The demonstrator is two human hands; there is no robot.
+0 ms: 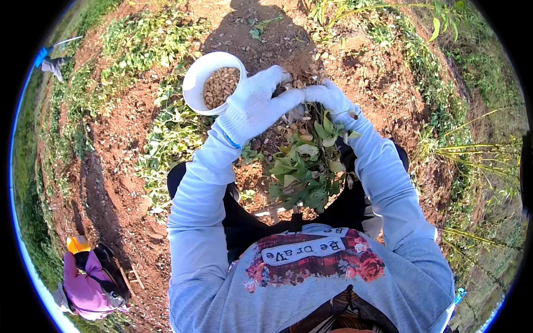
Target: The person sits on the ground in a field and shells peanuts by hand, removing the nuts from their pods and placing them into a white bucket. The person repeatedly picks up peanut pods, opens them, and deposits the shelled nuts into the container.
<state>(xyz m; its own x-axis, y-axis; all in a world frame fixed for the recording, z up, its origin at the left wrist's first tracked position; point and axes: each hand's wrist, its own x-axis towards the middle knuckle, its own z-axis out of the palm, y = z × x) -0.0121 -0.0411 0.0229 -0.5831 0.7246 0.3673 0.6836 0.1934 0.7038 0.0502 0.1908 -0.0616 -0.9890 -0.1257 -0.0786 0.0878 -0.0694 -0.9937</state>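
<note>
A pulled-up peanut plant [306, 166] hangs between my knees, its green and yellowing leaves downward and its brown roots [300, 66] upward. My right hand [329, 99], in a white knit glove, grips the stems just below the roots. From the other side my left hand [260, 102], gloved the same way, has its thumb and fingers around the root end, where pale pods show. Its fingertips are partly hidden among them. Beside the left hand, a white plastic bucket [192, 89] tilts in view, with many peanut pods [220, 86] in it.
Reddish soil [120, 175] with rows of leafy plants [175, 137] surrounds me. A person in purple [89, 287] sits lower left near a small wooden stool [132, 278] and a yellow container [78, 244]. Another person [48, 62] is far upper left. Tall grassy stalks [479, 160] stand at right.
</note>
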